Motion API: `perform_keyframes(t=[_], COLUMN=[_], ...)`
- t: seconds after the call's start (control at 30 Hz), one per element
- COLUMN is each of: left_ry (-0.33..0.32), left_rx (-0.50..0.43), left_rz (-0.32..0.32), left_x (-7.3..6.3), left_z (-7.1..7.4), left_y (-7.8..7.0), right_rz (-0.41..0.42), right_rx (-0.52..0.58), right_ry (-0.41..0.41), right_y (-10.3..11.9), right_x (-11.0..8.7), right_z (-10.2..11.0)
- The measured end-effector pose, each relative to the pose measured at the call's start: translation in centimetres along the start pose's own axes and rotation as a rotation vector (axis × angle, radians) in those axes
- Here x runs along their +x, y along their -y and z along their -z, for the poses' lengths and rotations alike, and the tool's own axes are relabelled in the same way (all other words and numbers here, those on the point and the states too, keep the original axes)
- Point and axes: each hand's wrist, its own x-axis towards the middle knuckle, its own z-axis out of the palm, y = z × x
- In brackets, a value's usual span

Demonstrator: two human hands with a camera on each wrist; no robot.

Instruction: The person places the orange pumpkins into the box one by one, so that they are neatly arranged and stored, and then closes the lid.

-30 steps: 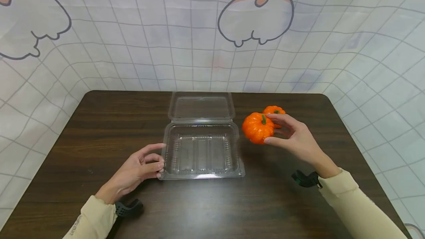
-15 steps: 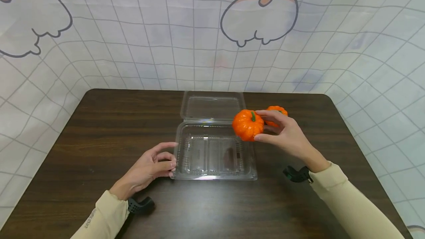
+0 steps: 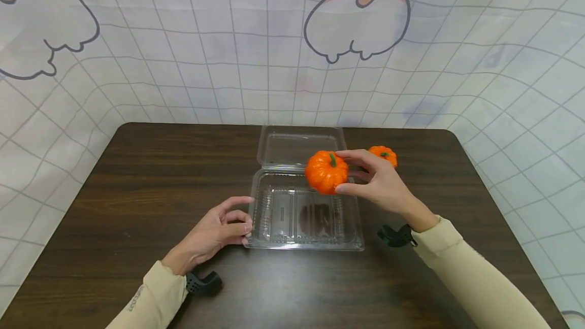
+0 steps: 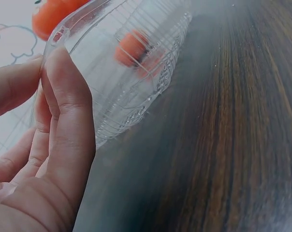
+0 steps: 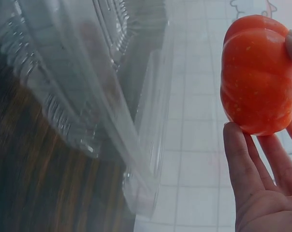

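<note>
A small orange pumpkin [image 3: 326, 172] with a green stem is in my right hand [image 3: 384, 187], gripped between thumb and fingers. It hangs above the back right part of an open clear plastic clamshell box [image 3: 279, 217]. In the right wrist view, the fingertips press on the pumpkin [image 5: 257, 72], and the box wall [image 5: 73, 111] stands to its left. My left hand [image 3: 215, 232] pinches the left rim of the box. The left wrist view shows thumb and fingertips on that rim [image 4: 60, 36]. The lid [image 3: 301, 145] lies folded back behind the base.
A second orange pumpkin [image 3: 384, 154] rests on the dark wooden table [image 3: 173, 166], behind my right hand. The table's back edge meets a white gridded curtain [image 3: 237, 65] with cartoon animal prints.
The right hand has carried the pumpkin leftward, from beside the box to over it. Meanwhile the left hand has slid the box to the right. The second pumpkin has stayed put.
</note>
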Motion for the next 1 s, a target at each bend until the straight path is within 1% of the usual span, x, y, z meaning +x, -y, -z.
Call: perform_keyframes(t=[0.23,0.47,0.6,0.8,1.0], left_ry=[-0.005,-0.003,-0.008,0.004,0.005], left_rx=[-0.021,-0.025,-0.028,-0.034,-0.041], left_rz=[0.008,0.014,0.017,0.004,0.007], left_x=[0.0,0.2,0.1,0.0,-0.2], left_z=[-0.7,-1.1,-1.3,-1.4,-1.3], left_y=[0.1,0.3,0.4,0.6,0.5], right_rz=[0.025,0.037,0.032,0.03,0.038], right_rx=[-0.02,0.013,0.019,0.009,-0.004], right_ry=[0.038,0.07,0.08,0.097,0.105], right_y=[-0.3,-0.4,-0.4,-0.1,0.2], right_x=[0.6,1.0,1.2,1.5,2.3], right_z=[-0.9,-1.7,-2.0,-2.3,-2.9])
